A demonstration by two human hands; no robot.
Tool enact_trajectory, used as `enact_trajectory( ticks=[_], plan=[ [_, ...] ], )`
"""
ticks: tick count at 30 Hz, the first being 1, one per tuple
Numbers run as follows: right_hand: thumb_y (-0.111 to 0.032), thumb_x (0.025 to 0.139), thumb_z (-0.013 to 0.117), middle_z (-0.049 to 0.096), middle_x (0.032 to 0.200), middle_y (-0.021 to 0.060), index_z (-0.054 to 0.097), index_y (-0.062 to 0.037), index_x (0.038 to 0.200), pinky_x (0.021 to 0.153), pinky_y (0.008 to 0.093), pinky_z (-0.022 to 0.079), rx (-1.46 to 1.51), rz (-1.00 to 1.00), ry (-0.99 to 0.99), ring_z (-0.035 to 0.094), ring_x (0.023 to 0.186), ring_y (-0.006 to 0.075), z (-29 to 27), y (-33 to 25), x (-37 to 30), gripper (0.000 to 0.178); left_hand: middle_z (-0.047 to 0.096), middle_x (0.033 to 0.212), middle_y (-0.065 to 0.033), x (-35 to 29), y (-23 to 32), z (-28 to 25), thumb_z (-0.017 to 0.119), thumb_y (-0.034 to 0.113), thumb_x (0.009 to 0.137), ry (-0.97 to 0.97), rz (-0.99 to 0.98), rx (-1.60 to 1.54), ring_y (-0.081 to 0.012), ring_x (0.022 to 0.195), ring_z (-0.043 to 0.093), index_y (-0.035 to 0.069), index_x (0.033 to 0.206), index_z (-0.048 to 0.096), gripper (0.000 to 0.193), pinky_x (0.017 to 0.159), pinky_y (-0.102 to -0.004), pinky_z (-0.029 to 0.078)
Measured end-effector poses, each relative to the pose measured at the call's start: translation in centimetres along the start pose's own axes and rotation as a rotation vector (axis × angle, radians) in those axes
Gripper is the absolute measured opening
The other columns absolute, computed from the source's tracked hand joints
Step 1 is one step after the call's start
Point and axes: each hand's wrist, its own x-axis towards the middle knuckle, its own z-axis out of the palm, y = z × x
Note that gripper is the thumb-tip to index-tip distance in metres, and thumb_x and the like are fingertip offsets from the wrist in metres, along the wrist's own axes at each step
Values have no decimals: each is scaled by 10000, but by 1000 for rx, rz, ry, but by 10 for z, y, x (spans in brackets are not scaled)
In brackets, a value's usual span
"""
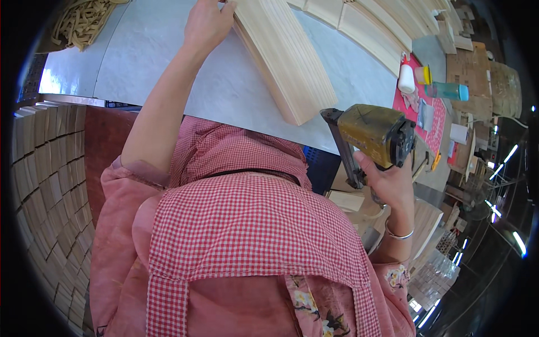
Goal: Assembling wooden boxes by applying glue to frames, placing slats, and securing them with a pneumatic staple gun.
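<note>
A long, pale wooden piece (289,62), box-shaped with lengthwise lines on its top, lies slantwise on the light grey table. At its far end my left hand (209,25) grips its left side; the picture's edge cuts off some fingers. My right hand (387,180) is closed round the handle of a yellow and black nail gun (370,132). The tool is held up at the table's near right edge, its nose close to the near end of the wood. A small gap seems to lie between them.
More pale wooden pieces (365,36) line the table's far right. A white bottle (406,78), a yellow-rimmed tub (423,74) and a teal bottle (449,91) stand on a red patterned mat (435,132). Wooden strips (84,25) fill a container far left. Stacked wood (50,185) rises at left.
</note>
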Motion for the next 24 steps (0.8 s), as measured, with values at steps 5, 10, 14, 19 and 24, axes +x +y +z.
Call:
enact_trajectory(
  ticks=[5,10,14,19,24],
  plan=[
    [-87,822,807,750,947,135,678,58,1068,678,325,550,-25,-16,-15,680,750,219,-1,0,7,313,679,1047,-229,-1,0,0,597,162,904,17,14,-18,-392,940,648,-43,1067,694,279,863,-418,528],
    [-119,823,812,749,943,140,675,56,1066,680,329,551,-75,-81,-42,678,743,226,-5,-2,14,329,678,1050,-225,-2,4,-2,602,144,894,-3,-19,-1,-387,950,648,-39,1068,697,270,867,-412,527],
    [-133,819,818,748,939,140,675,54,1069,685,332,552,-137,-114,-46,676,742,227,-9,-8,23,343,675,1068,-221,-1,11,-7,604,130,888,-51,-58,3,-389,950,647,-33,1093,690,276,870,-415,528],
    [-133,812,822,748,931,138,677,52,1073,701,339,553,-207,-138,-63,676,746,226,-13,-9,22,351,668,1106,-215,2,-10,-8,606,114,876,12,109,201,-399,949,643,-31,1143,670,310,877,-419,530],
    [-119,809,819,748,922,135,678,51,1073,707,342,553,-161,-70,-17,675,750,221,-16,-2,13,345,659,1150,-203,-9,40,-27,579,152,930,-3,493,322,-375,960,640,-41,1216,620,347,887,-396,531]
  ],
)
